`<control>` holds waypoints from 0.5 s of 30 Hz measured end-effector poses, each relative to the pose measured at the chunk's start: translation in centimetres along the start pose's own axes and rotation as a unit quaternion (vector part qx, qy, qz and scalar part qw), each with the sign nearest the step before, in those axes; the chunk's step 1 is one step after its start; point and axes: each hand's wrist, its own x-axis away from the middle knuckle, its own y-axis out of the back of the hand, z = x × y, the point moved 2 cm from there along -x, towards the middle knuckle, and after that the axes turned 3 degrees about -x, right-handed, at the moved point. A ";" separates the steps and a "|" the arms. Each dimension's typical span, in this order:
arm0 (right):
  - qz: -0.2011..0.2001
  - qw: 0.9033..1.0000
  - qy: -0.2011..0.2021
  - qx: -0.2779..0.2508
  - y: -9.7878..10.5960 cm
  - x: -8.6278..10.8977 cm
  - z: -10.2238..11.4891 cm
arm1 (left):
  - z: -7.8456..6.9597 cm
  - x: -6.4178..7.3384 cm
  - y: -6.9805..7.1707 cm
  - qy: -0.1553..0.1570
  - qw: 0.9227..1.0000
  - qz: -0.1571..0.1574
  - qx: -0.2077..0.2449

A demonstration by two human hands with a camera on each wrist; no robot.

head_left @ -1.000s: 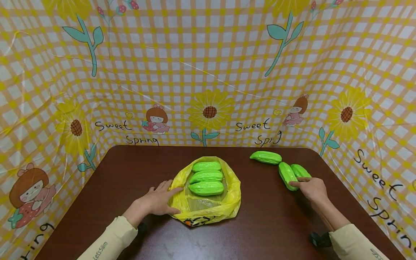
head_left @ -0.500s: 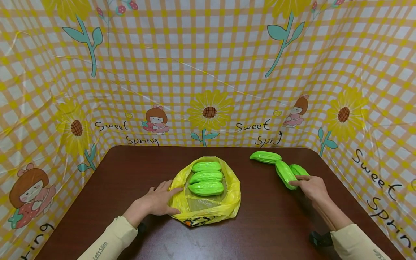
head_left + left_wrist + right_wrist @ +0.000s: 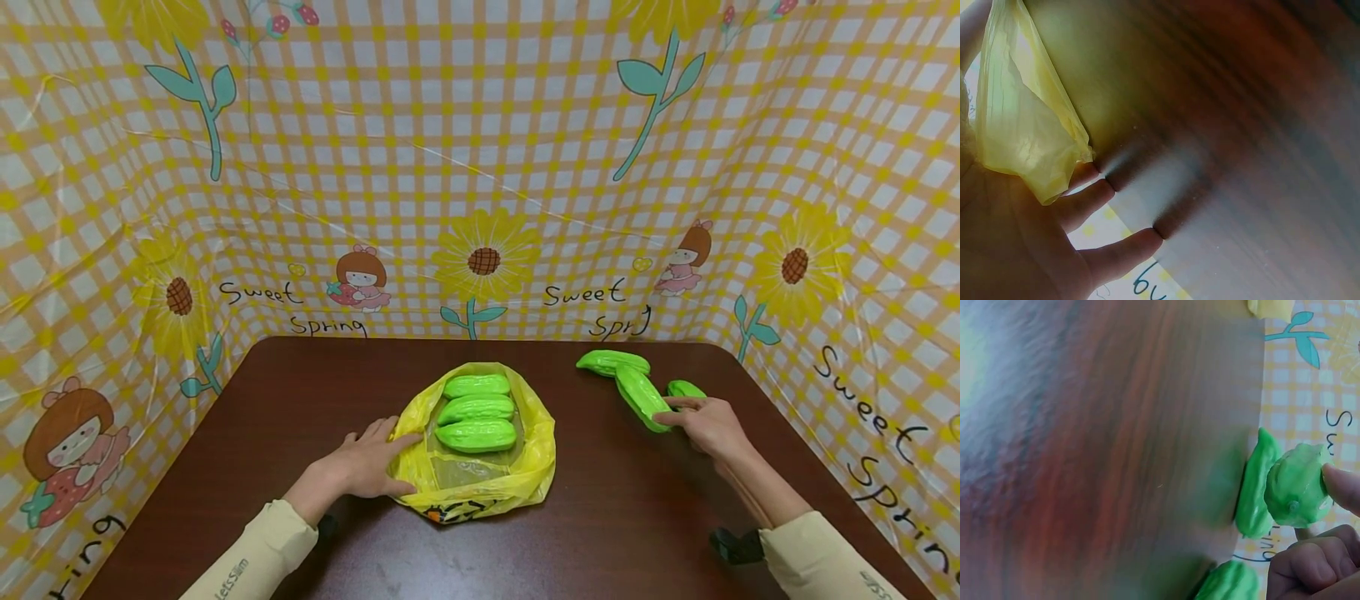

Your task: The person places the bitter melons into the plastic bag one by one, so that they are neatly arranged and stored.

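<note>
My left hand (image 3: 360,462) lies with spread fingers on the left side of a yellow plastic bag (image 3: 542,429), whose mouth is spread wide. Three bright green bitter melons (image 3: 477,435) lie side by side inside it. In the left wrist view the bag's film (image 3: 1035,125) hangs over the palm. Out to the right, my right hand (image 3: 712,427) pinches another bitter melon (image 3: 639,393) by its near end. The right wrist view shows that melon (image 3: 1297,487) end-on between thumb and fingers, close over the tabletop.
One bitter melon (image 3: 600,360) lies at the back right, overlapped by the held one in the head view. Another melon (image 3: 686,388) lies behind my right hand. A checked, sunflower-printed cloth (image 3: 480,167) walls the dark brown table (image 3: 322,375) at the back and sides.
My right hand has shifted slightly left with the pinched bitter melon, whose far end now overlaps the back melon. The left hand and bag have stayed in place.
</note>
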 end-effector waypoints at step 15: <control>0.045 0.997 0.055 0.041 -1.4 0.4 3.6 | -0.1 0.1 0.0 0.006 1.000 0.004 -0.007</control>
